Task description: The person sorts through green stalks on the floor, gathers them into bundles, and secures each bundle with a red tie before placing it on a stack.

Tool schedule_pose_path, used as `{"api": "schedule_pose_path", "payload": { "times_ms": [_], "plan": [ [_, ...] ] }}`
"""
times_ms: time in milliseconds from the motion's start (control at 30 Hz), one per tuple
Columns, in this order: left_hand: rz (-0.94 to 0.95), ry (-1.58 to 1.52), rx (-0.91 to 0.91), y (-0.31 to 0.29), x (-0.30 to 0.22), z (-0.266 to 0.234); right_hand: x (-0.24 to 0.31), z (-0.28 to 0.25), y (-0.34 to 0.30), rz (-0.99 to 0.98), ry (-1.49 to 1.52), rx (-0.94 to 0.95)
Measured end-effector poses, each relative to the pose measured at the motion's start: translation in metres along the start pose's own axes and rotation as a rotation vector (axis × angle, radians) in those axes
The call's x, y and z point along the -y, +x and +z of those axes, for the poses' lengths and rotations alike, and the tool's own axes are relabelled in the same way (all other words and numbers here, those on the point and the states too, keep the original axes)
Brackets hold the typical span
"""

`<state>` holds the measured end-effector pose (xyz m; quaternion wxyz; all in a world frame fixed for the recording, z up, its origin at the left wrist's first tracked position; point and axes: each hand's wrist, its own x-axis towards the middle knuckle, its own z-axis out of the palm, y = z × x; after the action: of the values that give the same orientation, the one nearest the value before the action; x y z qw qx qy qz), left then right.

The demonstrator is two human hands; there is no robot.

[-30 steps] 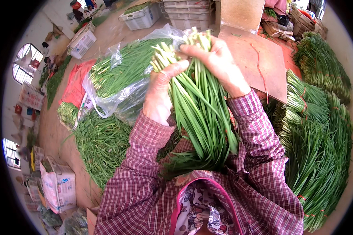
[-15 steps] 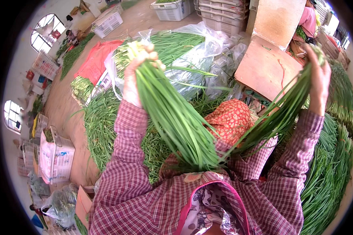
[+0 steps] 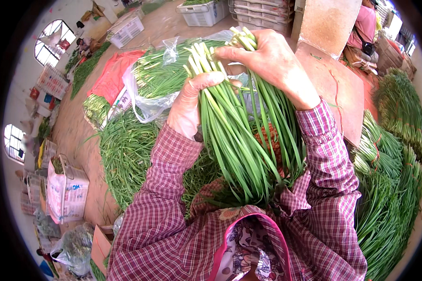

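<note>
In my left hand (image 3: 186,107) is a thick bunch of garlic chives (image 3: 237,140), gripped near its pale cut ends, with the long green leaves hanging toward my lap. My right hand (image 3: 281,68) closes round a second, thinner bunch of chives (image 3: 281,124) beside it. The right thumb and fingers reach across to the white ends of the left bunch, and the two bunches hang nearly side by side. Behind them, a patterned red cloth (image 3: 268,140) on my lap is mostly covered.
Loose chives (image 3: 126,159) are heaped at the left. Beyond lie more chives on a clear plastic sheet (image 3: 147,105) and a red cloth (image 3: 115,72). A brown board (image 3: 335,89) stands at right, near tied bunches (image 3: 384,150). White crates (image 3: 204,14) stand far back; another person (image 3: 365,25) sits far right.
My right hand has swung in from the far right with its bunch, up against the left bunch. The left hand has moved a little right and down.
</note>
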<state>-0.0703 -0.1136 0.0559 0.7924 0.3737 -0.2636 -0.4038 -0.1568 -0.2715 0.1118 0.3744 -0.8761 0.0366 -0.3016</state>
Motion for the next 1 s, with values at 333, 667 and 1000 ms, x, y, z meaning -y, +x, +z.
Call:
{"api": "schedule_pose_path", "payload": {
  "times_ms": [333, 667, 1000],
  "plan": [
    [-0.011, -0.013, 0.146, 0.007, 0.005, -0.01, -0.042, -0.027, 0.008, 0.069, -0.219, -0.243],
    [-0.017, -0.015, 0.133, 0.009, 0.008, -0.013, -0.011, 0.005, -0.013, 0.025, 0.042, 0.164],
    [0.063, -0.067, -0.069, 0.007, 0.002, -0.026, -0.041, -0.009, -0.009, -0.047, 0.483, -0.059]
  ]
}}
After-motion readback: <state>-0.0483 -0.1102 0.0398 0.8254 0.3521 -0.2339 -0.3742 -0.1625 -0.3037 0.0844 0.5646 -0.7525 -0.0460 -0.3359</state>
